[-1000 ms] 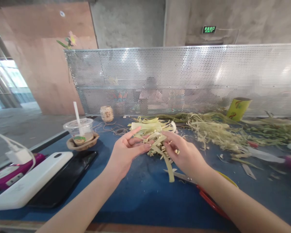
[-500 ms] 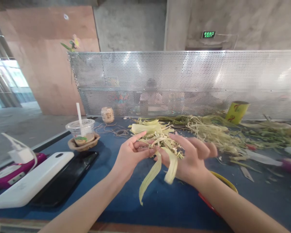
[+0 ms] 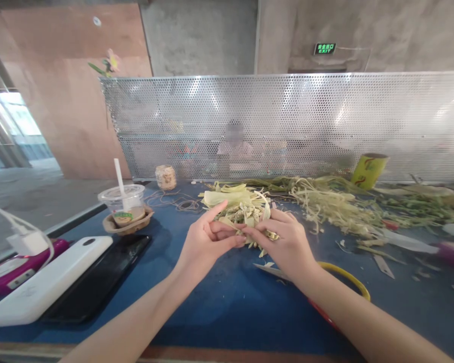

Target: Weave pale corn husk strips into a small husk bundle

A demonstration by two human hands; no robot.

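Observation:
Both hands meet over the blue tabletop around a bundle of pale green braided corn husk (image 3: 245, 214). My left hand (image 3: 206, 237) pinches its near left edge between thumb and fingers, index finger raised. Opposite, my right hand (image 3: 287, 239) is closed on a corn husk strip at the bundle's right side; its fingertips partly hide the strip. One pale strip end curls up above the right fingers. Flat husk leaves (image 3: 229, 196) lie just behind the bundle. Beneath my right wrist are scissors (image 3: 348, 275) with yellow and red handles, partly covered by the forearm.
At left are a plastic cup (image 3: 121, 199) in a cardboard holder, a black phone (image 3: 98, 280), a white power bank (image 3: 49, 280) and a purple power strip (image 3: 56, 249). Shredded husk (image 3: 325, 204), a yellow tube (image 3: 369, 171) and a knife (image 3: 408, 242) lie right. A perforated screen (image 3: 196, 111) stands behind.
The two loose strips that hung toward me are no longer hanging; one end now curls upward. My right hand has turned inward and its fingers have closed, uncovering the scissor blades.

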